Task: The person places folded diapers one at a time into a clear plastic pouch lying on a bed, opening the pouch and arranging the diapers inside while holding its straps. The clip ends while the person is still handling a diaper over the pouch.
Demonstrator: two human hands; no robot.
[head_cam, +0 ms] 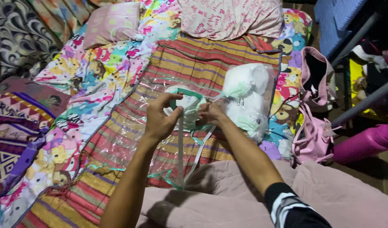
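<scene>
Holding a white fabric piece with green trim (186, 102), both hands meet over the middle of the bed (118, 76). Left hand (159, 117): fingers curled, thumb and forefinger pinched on the near-left edge of the fabric piece. Right hand (211, 113): closed on the right edge of the same piece, knuckles up; fingertips hidden under the cloth. A clear plastic sleeve with green edging (180, 152) hangs from the fabric piece toward the person, and a pale strap (200, 152) trails down beside it.

Fabric piece sits above a striped red-and-yellow mat (202, 59), which runs lengthwise down the bed. A large clear plastic sheet (126, 135) lies flat on the mat, left of and below the fabric piece. Just right of the fabric piece: a clear plastic bag of white bundles (246, 99), touching or nearly touching the right hand; cannot tell which.

Beyond the fabric piece, at the head of the bed: a pink patterned pillow (227, 17) and a smaller pink cushion (111, 21). Left of the fabric piece, a cartoon-print bedsheet (97, 71). Right of it, off the bed edge, a pink handbag (314, 135). Nearest the person, below the fabric piece, a dusty-pink blanket (227, 198). Right forearm ends in a black-and-white striped sleeve (286, 207).
</scene>
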